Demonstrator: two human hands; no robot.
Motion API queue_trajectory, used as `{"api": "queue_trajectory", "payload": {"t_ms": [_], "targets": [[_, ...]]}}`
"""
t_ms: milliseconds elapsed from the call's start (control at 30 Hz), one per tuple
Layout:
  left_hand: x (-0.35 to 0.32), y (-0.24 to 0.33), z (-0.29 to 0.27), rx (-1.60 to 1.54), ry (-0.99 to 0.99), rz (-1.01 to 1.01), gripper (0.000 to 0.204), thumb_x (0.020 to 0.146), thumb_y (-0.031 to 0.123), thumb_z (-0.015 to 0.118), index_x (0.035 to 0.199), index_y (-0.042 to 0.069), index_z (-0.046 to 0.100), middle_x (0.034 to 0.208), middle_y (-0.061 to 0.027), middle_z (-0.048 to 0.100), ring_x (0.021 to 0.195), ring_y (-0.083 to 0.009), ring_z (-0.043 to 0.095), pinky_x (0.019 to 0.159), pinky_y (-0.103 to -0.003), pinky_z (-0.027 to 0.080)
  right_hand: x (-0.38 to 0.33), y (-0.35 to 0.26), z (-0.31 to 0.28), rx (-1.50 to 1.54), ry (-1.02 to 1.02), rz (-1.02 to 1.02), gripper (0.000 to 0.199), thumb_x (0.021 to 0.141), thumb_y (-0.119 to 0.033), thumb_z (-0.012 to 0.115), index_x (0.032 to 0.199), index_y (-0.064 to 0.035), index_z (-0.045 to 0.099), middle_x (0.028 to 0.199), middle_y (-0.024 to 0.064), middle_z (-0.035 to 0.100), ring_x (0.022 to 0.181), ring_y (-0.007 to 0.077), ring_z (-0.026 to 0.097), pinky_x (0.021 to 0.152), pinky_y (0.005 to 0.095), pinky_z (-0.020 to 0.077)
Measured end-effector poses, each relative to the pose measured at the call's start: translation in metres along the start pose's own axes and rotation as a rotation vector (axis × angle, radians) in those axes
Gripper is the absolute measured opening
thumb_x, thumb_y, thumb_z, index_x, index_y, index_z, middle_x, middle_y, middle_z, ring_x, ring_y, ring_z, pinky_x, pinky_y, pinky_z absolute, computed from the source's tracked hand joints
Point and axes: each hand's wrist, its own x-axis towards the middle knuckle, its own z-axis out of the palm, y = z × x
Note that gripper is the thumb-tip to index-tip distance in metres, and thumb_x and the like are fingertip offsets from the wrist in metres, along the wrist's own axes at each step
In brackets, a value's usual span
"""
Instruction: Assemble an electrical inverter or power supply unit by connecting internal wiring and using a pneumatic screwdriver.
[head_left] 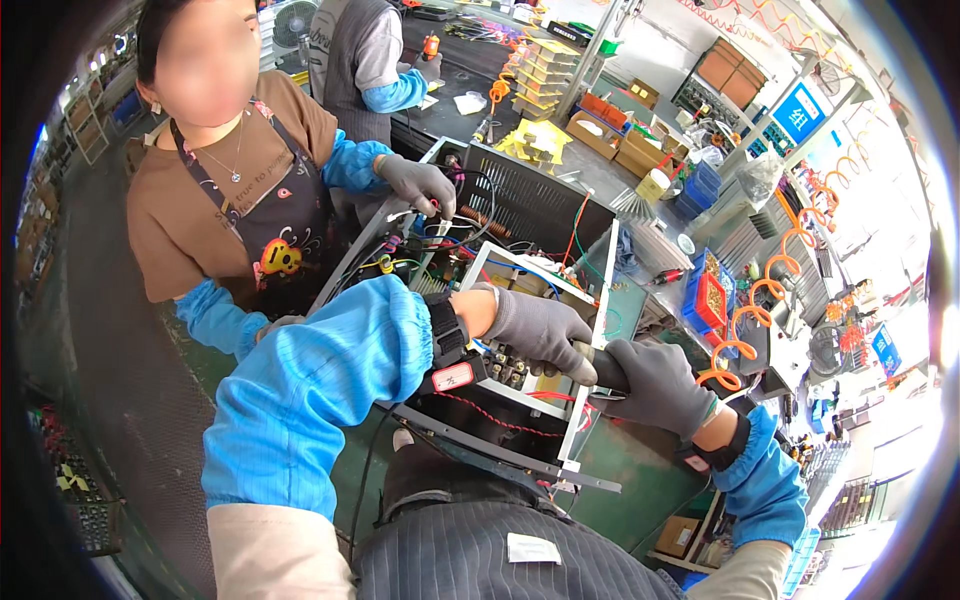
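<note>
My right hand, in a grey glove, is closed around a dark cylindrical tool at the right side of an open metal equipment chassis. My left hand, also gloved, reaches over the chassis from the left. Its fingertips are closed on the other end of the same tool; the tool's tip is hidden. Beneath my hands lie terminal blocks and a twisted red wire. Across the chassis, a co-worker's gloved hand touches cables at the far left corner.
The co-worker stands at the left; another person works behind. An orange coiled hose hangs close to my right hand. Blue and red parts bins stand on the right bench. A metal rail crosses before my body.
</note>
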Motion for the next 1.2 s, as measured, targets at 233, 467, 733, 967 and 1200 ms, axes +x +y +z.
{"api": "queue_trajectory", "payload": {"t_ms": [233,467,733,967,1200], "targets": [[-0.001,-0.005,-0.001,-0.043,0.011,0.004,0.054,0.092,0.055,0.077,0.103,0.004,0.063,0.08,-0.0031,0.062,0.067,-0.0128,0.061,0.06,-0.028,0.049,0.003,0.006,0.013,0.001,0.005,0.0,0.05,0.074,-0.043,0.085,0.1,-0.0079,0.062,0.083,0.014,0.067,0.077,0.0383,0.068,0.069,0.0478,0.0518],[-0.022,-0.012,-0.015,0.165,0.332,0.068,0.068,0.092,0.054,0.075,0.13,-0.001,0.064,0.11,-0.0167,0.071,0.091,-0.0226,0.07,0.076,-0.035,0.055,0.001,0.007,0.02,0.071,0.053,0.029,0.055,0.077,-0.051,0.084,0.099,-0.0067,0.061,0.078,0.0148,0.066,0.072,0.0383,0.069,0.066,0.0491,0.0521],[-0.044,-0.021,0.089,-0.445,0.661,0.079,0.062,0.101,0.043,0.069,0.139,-0.003,0.052,0.121,-0.0114,0.063,0.114,-0.0213,0.064,0.094,-0.035,0.054,-0.022,0.031,0.033,0.13,0.22,0.27,0.063,0.073,-0.057,0.087,0.098,-0.0058,0.061,0.071,0.0147,0.065,0.068,0.0383,0.068,0.063,0.0477,0.0507],[0.054,-0.01,0.116,-0.874,0.93,0.545,0.025,0.101,0.027,0.072,0.104,0.005,0.061,0.097,0.0047,0.055,0.094,-0.0074,0.054,0.084,-0.029,0.047,-0.016,-0.008,0.041,0.051,0.478,0.178,0.06,0.074,-0.05,0.09,0.105,-0.0081,0.06,0.074,0.0108,0.067,0.065,0.0323,0.069,0.059,0.0432,0.0532],[0.062,-0.034,0.112,-0.79,0.883,0.471,0.038,0.103,0.035,0.067,0.12,0.002,0.064,0.11,-0.0004,0.062,0.107,-0.01,0.059,0.096,-0.03,0.048,-0.013,-0.011,0.06,0.049,0.381,0.285,0.055,0.081,-0.047,0.085,0.098,-0.0046,0.054,0.073,0.0133,0.066,0.066,0.0349,0.07,0.057,0.0454,0.0529]]}}
